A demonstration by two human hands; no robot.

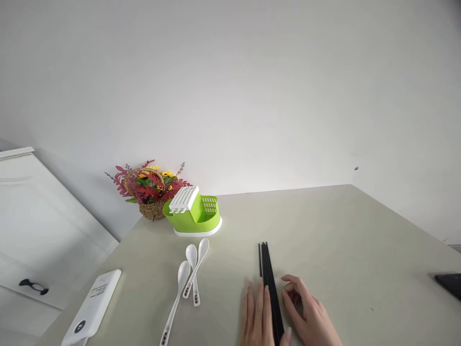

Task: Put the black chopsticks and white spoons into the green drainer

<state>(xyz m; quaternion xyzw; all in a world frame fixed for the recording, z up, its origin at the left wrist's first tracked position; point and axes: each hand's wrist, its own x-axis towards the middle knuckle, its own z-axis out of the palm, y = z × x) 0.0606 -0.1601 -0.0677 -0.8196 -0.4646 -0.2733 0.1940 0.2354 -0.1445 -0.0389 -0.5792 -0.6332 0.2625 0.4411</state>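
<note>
A bundle of black chopsticks (270,278) lies lengthwise on the table in front of me, with one stick slightly apart on its left. My left hand (257,315) rests flat over the left side of the bundle, fingers stretched forward, its thumb showing on the right side. That hand covers part of the sticks, and their near ends are hidden. Just right of the chopsticks is my right hand (308,310), loosely curled with a gap between thumb and fingers and nothing visible in it. Three white spoons (183,276) with patterned handle ends lie to the left, two of them crossed.
A green and white utensil holder (196,218) stands behind the spoons. Beside it is a wicker basket (153,210) of red and yellow flowers. A white power bank (93,305) lies at the left table edge, a black object (450,284) at the right edge.
</note>
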